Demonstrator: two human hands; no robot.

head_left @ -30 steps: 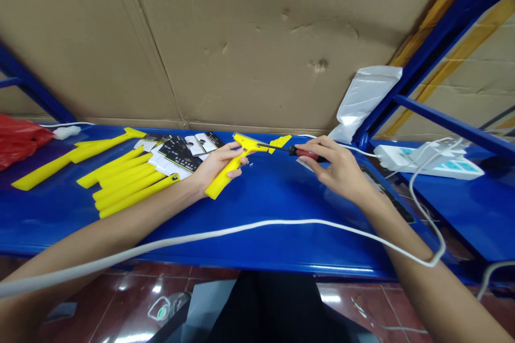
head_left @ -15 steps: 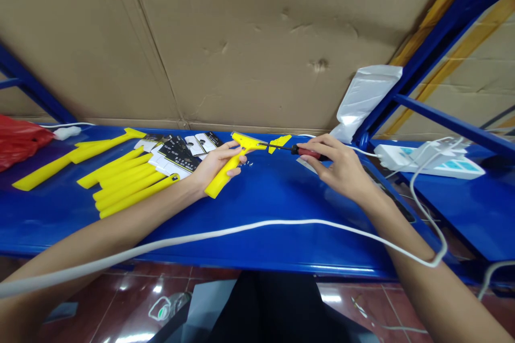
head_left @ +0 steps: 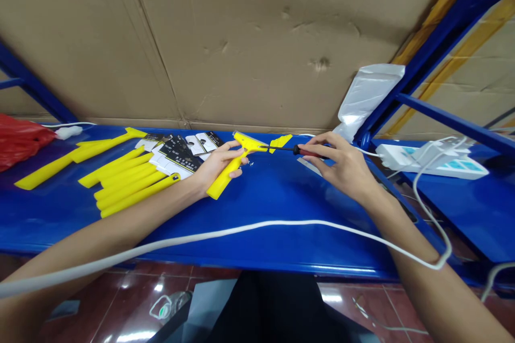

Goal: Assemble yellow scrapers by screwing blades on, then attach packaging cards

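Note:
My left hand (head_left: 217, 169) is wrapped round the handle of a yellow scraper (head_left: 225, 176), whose wide head tilts up and away from me. In my right hand (head_left: 340, 163) is a screwdriver (head_left: 308, 152) with a red and black handle, pinched between thumb and fingers. Its dark shaft points left, and the tip meets the scraper's head near its right end. Small yellow pieces (head_left: 281, 142) lie behind the shaft. Tiny metal bits, perhaps screws (head_left: 251, 164), rest on the blue table just right of my left hand.
Several yellow handles (head_left: 129, 177) and black-and-white printed cards (head_left: 177, 153) lie left on the blue table (head_left: 281, 246). A white cable (head_left: 257, 226) crosses in front of my forearms. To the right are a white power strip (head_left: 434, 162) and a blue frame post (head_left: 434, 53). Cardboard (head_left: 241, 37) stands behind.
The screwdriver's handle has turned slightly in my right fingers, which have shifted a little. The scraper stays in my left hand, and the whole view has drifted slightly.

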